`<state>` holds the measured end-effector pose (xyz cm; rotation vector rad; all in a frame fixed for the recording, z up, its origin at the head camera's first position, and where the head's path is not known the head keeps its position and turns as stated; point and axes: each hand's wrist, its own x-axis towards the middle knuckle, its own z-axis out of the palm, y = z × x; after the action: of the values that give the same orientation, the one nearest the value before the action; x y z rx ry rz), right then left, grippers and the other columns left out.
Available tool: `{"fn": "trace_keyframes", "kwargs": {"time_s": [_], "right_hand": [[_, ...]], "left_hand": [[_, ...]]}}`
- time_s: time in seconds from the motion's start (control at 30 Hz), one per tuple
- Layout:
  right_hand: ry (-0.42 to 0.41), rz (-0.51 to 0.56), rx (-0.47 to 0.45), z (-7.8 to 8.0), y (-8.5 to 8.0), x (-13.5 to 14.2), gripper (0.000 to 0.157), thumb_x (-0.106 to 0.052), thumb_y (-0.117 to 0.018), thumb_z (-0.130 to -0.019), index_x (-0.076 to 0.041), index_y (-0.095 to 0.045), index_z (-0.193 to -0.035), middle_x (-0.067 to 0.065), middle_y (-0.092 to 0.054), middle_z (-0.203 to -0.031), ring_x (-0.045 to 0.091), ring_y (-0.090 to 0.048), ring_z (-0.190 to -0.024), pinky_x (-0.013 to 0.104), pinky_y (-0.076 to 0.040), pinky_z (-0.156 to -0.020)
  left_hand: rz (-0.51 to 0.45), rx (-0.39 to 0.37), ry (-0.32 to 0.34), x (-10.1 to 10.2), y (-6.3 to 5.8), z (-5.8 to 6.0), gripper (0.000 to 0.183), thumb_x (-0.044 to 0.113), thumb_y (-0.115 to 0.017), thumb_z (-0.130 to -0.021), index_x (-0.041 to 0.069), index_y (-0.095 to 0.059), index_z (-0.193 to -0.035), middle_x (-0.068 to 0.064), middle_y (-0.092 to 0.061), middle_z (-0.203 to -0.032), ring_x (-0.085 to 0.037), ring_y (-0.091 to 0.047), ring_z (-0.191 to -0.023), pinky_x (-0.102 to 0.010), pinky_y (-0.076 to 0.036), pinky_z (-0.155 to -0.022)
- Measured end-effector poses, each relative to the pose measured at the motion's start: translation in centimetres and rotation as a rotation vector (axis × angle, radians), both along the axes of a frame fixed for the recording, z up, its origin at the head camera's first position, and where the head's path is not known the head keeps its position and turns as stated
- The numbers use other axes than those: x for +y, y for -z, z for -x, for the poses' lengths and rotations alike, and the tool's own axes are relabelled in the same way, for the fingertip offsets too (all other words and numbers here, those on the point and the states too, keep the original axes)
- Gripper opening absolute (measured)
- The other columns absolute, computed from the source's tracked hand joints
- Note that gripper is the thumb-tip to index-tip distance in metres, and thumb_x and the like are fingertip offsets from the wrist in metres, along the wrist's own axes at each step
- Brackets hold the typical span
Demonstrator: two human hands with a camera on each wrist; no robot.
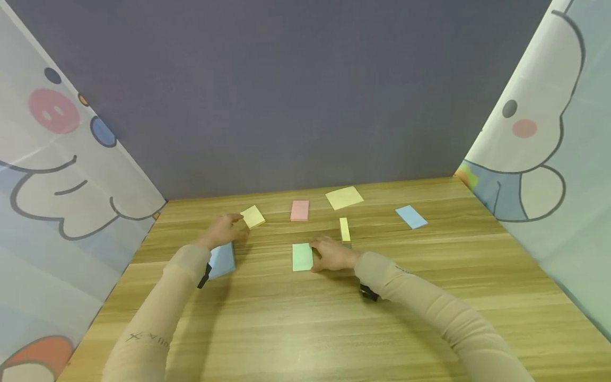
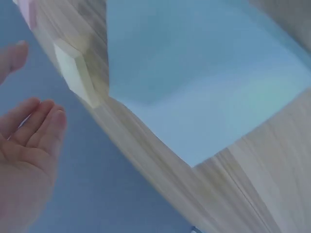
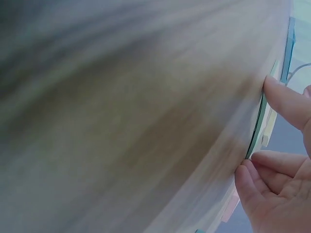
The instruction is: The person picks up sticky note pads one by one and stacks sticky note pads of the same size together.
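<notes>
Right hand [image 1: 334, 255], fingers pinching the mint-green square paper pad [image 1: 302, 257] across its right edge, mid-span of the wood-grained brown table [image 1: 267, 329], could lose that thin edge if pressure slackens; left hand [image 1: 222, 232], fingers parted beside a pale-yellow square paper pad [image 1: 253, 217], might brush it askew; plain dark-grey wall [image 1: 305, 95] behind, cartoon-printed pale side panel [image 1: 534, 106] at right.

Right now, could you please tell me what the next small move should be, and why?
I'd probably have the left hand close on the small yellow pad nearest it: its thumb and fingers stand apart beside that pad, not gripping it, while the right hand has its fingertips at the edge of the green pad.
</notes>
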<state>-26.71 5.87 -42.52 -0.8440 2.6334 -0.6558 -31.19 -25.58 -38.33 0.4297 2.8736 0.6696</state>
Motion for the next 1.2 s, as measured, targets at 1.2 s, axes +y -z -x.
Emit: {"fn": "trace_keyframes", "kwargs": {"time_s": [1.2], "right_hand": [[0.058,0.013,-0.031,0.0,0.0,-0.4,0.075,-0.028,-0.073,-0.076,0.002,-0.039,-0.135,0.017,-0.037,-0.142,0.035,-0.027,-0.135,0.050,-0.025,-0.109]], "left_hand": [[-0.001,-0.190,-0.177,0.2,1.9,4.4,0.093,0.026,-0.072,-0.077,-0.012,-0.016,-0.140,-0.031,-0.044,-0.129,-0.044,-0.042,-0.119,-0.054,-0.034,-0.102]]}}
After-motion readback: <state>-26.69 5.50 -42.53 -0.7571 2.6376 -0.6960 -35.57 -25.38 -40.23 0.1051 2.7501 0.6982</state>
